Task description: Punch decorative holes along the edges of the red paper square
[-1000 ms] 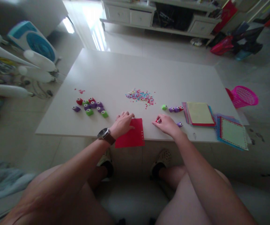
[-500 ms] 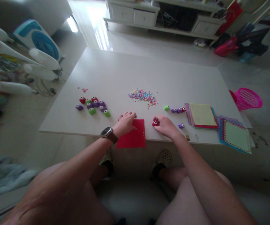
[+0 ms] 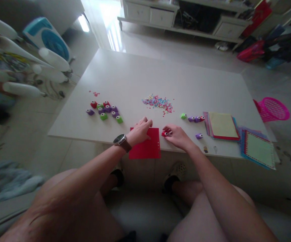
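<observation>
A red sheet of paper (image 3: 145,150) lies at the table's front edge, its near part jutting over the edge. Small punched holes run along its right side. My left hand (image 3: 140,132), wearing a watch (image 3: 120,139), rests over the sheet's upper part with fingers apart. Just right of the sheet, my right hand (image 3: 178,135) grips a small red paper punch (image 3: 164,133), whose white button shows between the fingers. To the right of that hand sits a purple punch (image 3: 199,136). A green punch (image 3: 183,116) stands behind it, beside a short row of purple and red ones.
Several punches (image 3: 108,109) are grouped at the left. Colourful paper confetti (image 3: 157,102) is heaped mid-table, with a few red bits (image 3: 96,94) farther left. Two paper stacks (image 3: 223,125) (image 3: 258,148) lie at the right. A pink basket (image 3: 275,109) stands beyond the table.
The whole view has shifted slightly. My right hand has brought the red punch a little nearer to the sheet's right edge. My left hand stays on the paper.
</observation>
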A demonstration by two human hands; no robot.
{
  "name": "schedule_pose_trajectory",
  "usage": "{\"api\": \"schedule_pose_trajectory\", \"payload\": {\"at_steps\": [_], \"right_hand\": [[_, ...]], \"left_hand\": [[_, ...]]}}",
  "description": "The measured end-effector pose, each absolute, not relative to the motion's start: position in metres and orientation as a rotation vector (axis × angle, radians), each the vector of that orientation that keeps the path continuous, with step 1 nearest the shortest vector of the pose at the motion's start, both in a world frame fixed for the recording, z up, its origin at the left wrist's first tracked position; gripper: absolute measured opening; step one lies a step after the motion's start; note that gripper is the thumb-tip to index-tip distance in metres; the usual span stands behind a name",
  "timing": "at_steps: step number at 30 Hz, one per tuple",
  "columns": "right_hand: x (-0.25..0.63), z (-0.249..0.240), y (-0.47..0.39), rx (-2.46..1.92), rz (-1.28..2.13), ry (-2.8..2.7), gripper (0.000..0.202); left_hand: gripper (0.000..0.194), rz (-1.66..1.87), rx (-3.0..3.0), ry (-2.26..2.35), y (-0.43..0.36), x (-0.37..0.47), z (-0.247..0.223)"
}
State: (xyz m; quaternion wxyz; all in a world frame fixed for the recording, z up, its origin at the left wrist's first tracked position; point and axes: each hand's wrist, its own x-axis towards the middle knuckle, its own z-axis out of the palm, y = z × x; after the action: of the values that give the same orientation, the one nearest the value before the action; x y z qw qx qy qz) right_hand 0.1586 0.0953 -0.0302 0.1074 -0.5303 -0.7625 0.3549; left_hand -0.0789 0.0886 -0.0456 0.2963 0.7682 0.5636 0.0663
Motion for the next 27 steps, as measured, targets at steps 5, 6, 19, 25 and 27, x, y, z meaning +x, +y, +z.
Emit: {"api": "schedule_pose_trajectory", "payload": {"at_steps": [5, 6, 19, 25, 27], "right_hand": [[0.156, -0.036, 0.092, -1.504, 1.040, -2.271, 0.023], [0.155, -0.037, 0.091, -1.492, 1.039, -2.274, 0.023], [0.155, -0.039, 0.091, -1.472, 0.969, -2.282, 0.025], [0.155, -0.039, 0.091, -1.458, 0.925, -2.258, 0.029], [0.155, -0.040, 0.092, -1.447, 0.914, -2.258, 0.029]], "left_hand": [[0.046, 0.142, 2.071, 1.471, 0.088, -0.077, -0.043], [0.046, 0.141, 2.074, 1.466, 0.088, -0.076, -0.042], [0.050, 0.191, 2.065, 1.433, 0.089, -0.076, -0.051], [0.051, 0.184, 2.058, 1.437, 0.089, -0.076, -0.052], [0.052, 0.173, 2.046, 1.450, 0.089, -0.076, -0.052]]}}
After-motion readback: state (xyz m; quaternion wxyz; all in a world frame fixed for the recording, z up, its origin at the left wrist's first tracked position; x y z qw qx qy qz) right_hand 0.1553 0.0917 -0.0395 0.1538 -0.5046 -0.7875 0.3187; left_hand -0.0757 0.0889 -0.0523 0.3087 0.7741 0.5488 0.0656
